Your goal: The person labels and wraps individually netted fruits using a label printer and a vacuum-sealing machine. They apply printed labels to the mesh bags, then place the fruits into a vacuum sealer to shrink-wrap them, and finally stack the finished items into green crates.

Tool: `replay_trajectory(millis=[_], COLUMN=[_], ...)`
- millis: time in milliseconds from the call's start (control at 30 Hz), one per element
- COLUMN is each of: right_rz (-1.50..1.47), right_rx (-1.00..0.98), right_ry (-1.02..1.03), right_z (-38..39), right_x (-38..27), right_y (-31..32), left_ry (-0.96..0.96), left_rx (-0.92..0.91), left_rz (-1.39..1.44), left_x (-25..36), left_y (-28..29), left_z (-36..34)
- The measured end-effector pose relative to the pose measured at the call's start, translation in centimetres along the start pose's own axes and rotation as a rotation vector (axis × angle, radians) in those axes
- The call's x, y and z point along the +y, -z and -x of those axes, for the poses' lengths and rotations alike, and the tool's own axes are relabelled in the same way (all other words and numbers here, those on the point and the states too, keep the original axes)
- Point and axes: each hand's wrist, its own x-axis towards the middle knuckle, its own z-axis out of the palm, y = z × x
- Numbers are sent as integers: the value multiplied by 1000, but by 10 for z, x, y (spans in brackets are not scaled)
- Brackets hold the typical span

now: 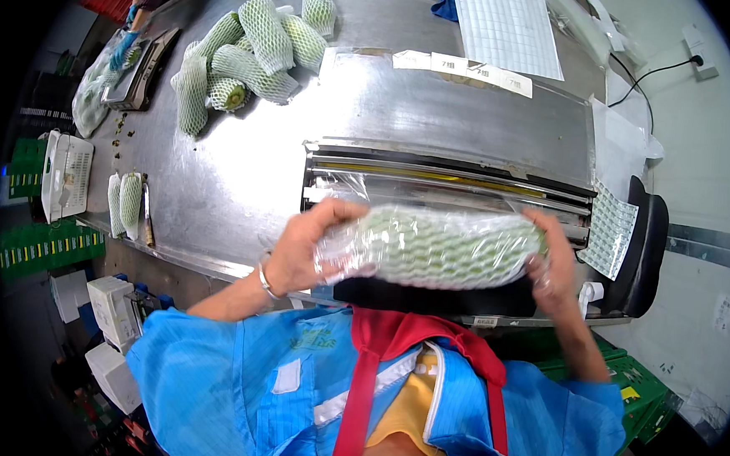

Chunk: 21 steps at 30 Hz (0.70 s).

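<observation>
Between my two hands is a long green gourd (452,246) in a white foam net sleeve, with clear shiny film around it. My left hand (309,245) grips its left end, where the film bunches loosely. Fingers of my right hand (553,269) close round the other end, slightly blurred. The gourd lies level above the near part of a film-wrapping machine (452,171) with metal rollers. A strip of clear film (343,183) shows on the machine's left side, behind the gourd. The gourd hides part of the black surface below it.
A pile of net-sleeved gourds (255,50) lies at the back left of the steel table (357,85). Two slim net-sleeved pieces (128,205) and a knife-like tool (147,210) lie near the left edge. A co-worker's gloved hand (125,49) is beside a scale (140,72). A white basket (67,176) stands at left.
</observation>
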Motion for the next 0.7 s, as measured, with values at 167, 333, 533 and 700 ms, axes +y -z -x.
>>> replay_trajectory(millis=[167,333,533,700], right_rz=[177,204,25,-170], right_rx=[12,-97,-143,-170], right_ry=[197,324,-104,-161], right_z=[30,61,92,45], right_x=[15,33,28,-5], right_y=[-22,-44,-67,-79], left_ry=[-118,-302,180,341], left_rx=[21,-73,-11,197], left_rz=[-88,-377,91,400], left_x=[-43,-82,-80,-82], left_y=[-25,-42,-57,-30], left_z=[33,70,93,104])
